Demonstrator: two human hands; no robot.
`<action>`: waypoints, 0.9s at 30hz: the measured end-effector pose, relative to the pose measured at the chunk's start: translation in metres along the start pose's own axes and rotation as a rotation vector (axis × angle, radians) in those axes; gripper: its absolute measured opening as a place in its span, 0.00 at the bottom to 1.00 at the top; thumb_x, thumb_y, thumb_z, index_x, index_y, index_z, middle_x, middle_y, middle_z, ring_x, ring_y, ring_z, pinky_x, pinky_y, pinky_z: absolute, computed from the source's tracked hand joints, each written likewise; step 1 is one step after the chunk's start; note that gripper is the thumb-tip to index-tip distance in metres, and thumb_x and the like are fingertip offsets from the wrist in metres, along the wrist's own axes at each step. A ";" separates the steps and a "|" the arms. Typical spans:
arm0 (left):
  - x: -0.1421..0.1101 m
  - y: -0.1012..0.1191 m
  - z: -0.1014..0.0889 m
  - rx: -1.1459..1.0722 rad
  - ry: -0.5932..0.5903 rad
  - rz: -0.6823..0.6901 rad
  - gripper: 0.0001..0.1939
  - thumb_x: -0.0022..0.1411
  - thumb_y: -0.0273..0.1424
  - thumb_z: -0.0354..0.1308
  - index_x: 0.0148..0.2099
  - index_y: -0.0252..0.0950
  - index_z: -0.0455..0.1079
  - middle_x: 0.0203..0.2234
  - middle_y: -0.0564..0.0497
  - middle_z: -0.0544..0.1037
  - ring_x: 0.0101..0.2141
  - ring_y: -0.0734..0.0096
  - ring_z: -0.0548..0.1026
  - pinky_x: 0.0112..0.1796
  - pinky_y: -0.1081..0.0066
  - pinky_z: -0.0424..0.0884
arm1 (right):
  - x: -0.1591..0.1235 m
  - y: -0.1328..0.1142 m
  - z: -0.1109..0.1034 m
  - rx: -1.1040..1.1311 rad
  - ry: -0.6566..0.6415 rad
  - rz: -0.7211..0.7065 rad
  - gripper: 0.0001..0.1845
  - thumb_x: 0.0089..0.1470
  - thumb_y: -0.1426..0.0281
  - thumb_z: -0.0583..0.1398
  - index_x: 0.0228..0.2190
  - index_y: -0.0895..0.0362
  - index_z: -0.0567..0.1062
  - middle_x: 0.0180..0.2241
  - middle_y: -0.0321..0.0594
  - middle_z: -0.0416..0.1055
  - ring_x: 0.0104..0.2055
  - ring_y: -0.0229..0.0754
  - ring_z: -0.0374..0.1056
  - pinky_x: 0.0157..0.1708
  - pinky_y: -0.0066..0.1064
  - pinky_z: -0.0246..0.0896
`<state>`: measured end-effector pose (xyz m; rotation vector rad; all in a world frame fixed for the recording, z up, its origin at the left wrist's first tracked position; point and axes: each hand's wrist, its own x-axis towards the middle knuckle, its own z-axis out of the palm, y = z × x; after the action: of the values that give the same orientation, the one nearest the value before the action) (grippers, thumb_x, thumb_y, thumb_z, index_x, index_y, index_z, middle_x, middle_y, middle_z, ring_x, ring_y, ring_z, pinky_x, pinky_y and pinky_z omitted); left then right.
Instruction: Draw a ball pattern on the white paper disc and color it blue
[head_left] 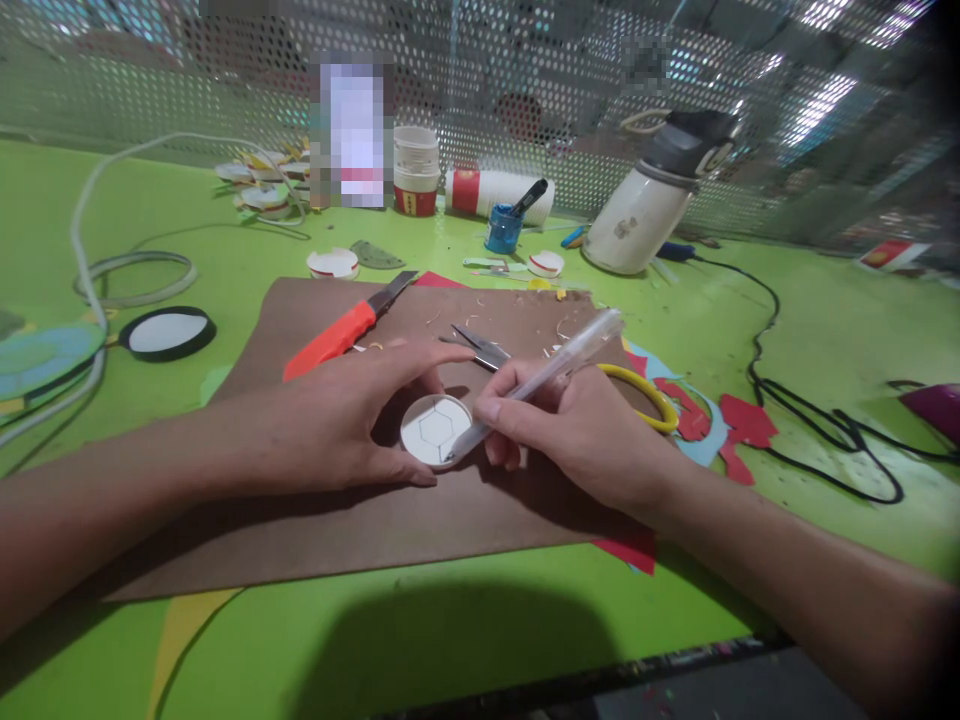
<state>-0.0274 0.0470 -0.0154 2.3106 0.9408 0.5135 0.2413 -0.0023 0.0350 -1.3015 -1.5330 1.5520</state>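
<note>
A small white disc (pixel 429 425) with a raised rim, like the bottom of a paper cup, lies on a brown board (pixel 322 540). Dark lines on it form a hexagon with short lines running outward. Curved round its left side, my left hand (pixel 360 415) holds it, thumb at the near edge and fingers toward the far edge. My right hand (pixel 555 420) grips a clear-barrelled pen (pixel 566 355), whose tip touches the disc near its lower right rim. Partly behind my right hand lie scissors (pixel 637 390) with yellow handles, blades pointing left.
An orange utility knife (pixel 334 340) lies on the board's far left. Beyond stand stacked paper cups (pixel 416 170), a blue jar (pixel 503 230) holding a marker, and a bottle (pixel 637 210). Red paper scraps (pixel 746 425) and a black cord (pixel 814 395) lie right; a white cable (pixel 82 220) loops left.
</note>
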 end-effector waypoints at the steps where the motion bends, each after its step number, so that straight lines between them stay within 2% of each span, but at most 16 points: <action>1: 0.000 0.001 0.000 -0.002 -0.002 -0.007 0.52 0.61 0.53 0.81 0.83 0.56 0.69 0.58 0.48 0.88 0.56 0.46 0.85 0.59 0.54 0.82 | 0.000 0.000 0.000 0.001 0.002 -0.003 0.12 0.64 0.70 0.72 0.30 0.52 0.77 0.22 0.30 0.78 0.27 0.39 0.75 0.35 0.32 0.73; 12: -0.001 0.001 0.000 0.002 -0.013 -0.002 0.52 0.64 0.53 0.79 0.84 0.55 0.67 0.59 0.48 0.88 0.56 0.46 0.85 0.55 0.57 0.81 | 0.003 0.006 -0.002 0.009 0.021 -0.052 0.14 0.62 0.63 0.76 0.32 0.52 0.78 0.25 0.33 0.80 0.29 0.40 0.76 0.35 0.33 0.75; 16: -0.001 0.001 0.000 0.003 -0.009 -0.008 0.51 0.64 0.52 0.79 0.84 0.56 0.66 0.58 0.49 0.88 0.55 0.47 0.85 0.54 0.57 0.81 | 0.001 0.005 -0.002 -0.024 0.014 -0.047 0.13 0.65 0.65 0.74 0.31 0.52 0.78 0.24 0.33 0.80 0.28 0.40 0.76 0.36 0.33 0.74; 21: -0.001 0.000 0.000 0.002 -0.010 0.007 0.52 0.63 0.52 0.80 0.84 0.58 0.67 0.58 0.48 0.87 0.54 0.47 0.86 0.54 0.56 0.83 | 0.000 0.000 -0.002 -0.013 -0.023 -0.020 0.13 0.63 0.68 0.74 0.30 0.52 0.77 0.23 0.30 0.78 0.27 0.39 0.74 0.36 0.32 0.74; 27: 0.003 0.012 -0.003 -0.023 -0.028 -0.039 0.51 0.62 0.49 0.80 0.83 0.58 0.68 0.58 0.48 0.88 0.57 0.44 0.85 0.57 0.54 0.82 | 0.002 0.003 -0.002 -0.010 0.006 -0.049 0.12 0.64 0.67 0.73 0.31 0.51 0.78 0.25 0.32 0.79 0.29 0.40 0.76 0.37 0.33 0.75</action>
<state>-0.0213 0.0432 -0.0056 2.2687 0.9596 0.4718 0.2432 -0.0007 0.0319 -1.2644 -1.5591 1.5101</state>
